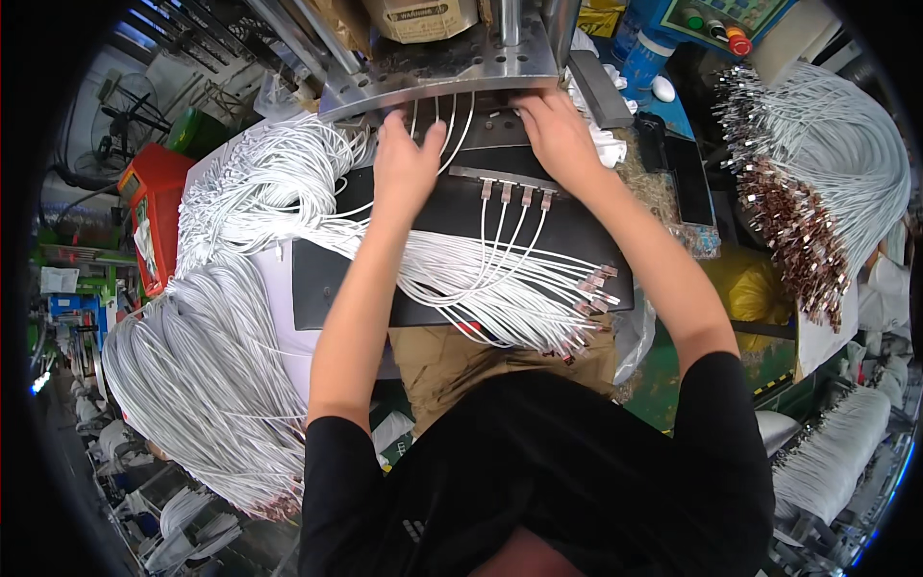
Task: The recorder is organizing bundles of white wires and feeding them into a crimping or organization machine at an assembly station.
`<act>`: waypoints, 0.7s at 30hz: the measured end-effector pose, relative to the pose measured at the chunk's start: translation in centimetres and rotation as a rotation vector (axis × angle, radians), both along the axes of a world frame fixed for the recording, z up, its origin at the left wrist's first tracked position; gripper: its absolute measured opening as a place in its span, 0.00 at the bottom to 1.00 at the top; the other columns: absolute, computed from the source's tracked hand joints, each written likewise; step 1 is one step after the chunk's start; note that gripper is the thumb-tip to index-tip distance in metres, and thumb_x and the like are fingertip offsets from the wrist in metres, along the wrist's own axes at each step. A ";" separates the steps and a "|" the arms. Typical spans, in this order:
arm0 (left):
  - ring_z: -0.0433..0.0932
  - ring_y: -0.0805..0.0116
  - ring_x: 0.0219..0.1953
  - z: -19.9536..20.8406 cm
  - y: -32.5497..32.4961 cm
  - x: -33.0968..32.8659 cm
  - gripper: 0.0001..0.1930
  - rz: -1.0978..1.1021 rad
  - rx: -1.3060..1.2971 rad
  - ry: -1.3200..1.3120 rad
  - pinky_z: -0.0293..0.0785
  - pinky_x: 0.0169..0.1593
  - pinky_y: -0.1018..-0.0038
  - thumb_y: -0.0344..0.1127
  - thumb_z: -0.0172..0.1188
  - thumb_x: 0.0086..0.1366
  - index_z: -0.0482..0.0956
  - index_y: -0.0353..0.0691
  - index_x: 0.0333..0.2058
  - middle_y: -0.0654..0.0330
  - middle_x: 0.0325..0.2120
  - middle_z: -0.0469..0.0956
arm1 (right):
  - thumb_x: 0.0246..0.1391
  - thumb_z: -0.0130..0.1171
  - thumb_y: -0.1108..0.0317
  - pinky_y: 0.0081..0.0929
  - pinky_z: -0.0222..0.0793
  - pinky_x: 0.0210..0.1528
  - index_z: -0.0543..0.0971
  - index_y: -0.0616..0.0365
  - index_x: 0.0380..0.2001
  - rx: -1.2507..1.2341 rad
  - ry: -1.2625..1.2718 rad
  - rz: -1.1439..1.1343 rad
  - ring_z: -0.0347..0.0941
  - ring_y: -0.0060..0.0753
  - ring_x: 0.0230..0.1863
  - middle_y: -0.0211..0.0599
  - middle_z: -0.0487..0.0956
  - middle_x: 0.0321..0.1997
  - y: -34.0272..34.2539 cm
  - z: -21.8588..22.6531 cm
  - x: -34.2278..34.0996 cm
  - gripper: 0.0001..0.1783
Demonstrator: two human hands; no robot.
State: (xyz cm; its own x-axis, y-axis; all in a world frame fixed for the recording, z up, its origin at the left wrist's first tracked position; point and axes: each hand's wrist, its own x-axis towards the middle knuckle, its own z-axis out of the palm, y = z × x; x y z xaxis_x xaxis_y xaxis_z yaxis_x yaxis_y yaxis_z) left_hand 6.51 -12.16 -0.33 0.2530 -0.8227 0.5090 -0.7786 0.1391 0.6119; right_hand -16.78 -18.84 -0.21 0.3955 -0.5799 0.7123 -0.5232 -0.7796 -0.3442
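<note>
Both my hands reach to the front edge of a perforated metal machine plate [442,85]. My left hand [408,163] has its thumb and forefinger apart beside several white cables [460,133] running under the plate. My right hand [560,139] stretches its fingers to the plate's right underside, fingertips partly hidden. I see nothing held in either hand. Nearer me, a slotted metal strip [510,179] holds a row of brownish clear connectors [527,197] with white cables trailing from them. Below lies a fanned cable bundle [500,298] with similar connector ends, on a black board [327,279].
Coiled white cables [279,173] and a large hanging cable bundle [202,375] crowd the left, near a red bin [154,216]. Steel posts [510,24] rise from the plate. At right are a blue bottle [649,60], a dark phone-like slab [686,178] and another cable bundle [836,144].
</note>
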 end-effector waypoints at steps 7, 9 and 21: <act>0.71 0.74 0.27 3.2 -1.0 0.0 0.27 -0.198 0.726 0.866 0.69 0.31 0.76 0.52 0.59 0.69 0.76 0.31 0.51 0.57 0.34 0.79 | 0.60 0.56 0.66 0.46 0.68 0.56 0.76 0.63 0.48 -0.057 0.215 -0.259 0.74 0.53 0.52 0.46 0.80 0.48 -14.4 -2.2 4.5 0.15; 0.68 0.78 0.24 2.4 -0.2 0.8 0.27 -0.178 0.773 0.819 0.65 0.29 0.79 0.52 0.60 0.69 0.76 0.32 0.52 0.60 0.31 0.78 | 0.62 0.54 0.59 0.42 0.68 0.56 0.78 0.59 0.48 -0.026 0.099 -0.197 0.75 0.49 0.52 0.47 0.80 0.49 -15.4 -2.0 6.0 0.18; 0.62 0.83 0.23 9.2 6.8 4.6 0.18 -0.463 0.420 0.705 0.55 0.26 0.81 0.46 0.58 0.70 0.81 0.35 0.46 0.72 0.23 0.70 | 0.58 0.60 0.58 0.39 0.72 0.48 0.80 0.57 0.42 0.180 -0.098 -0.111 0.76 0.44 0.47 0.46 0.81 0.45 -14.3 -0.2 6.9 0.16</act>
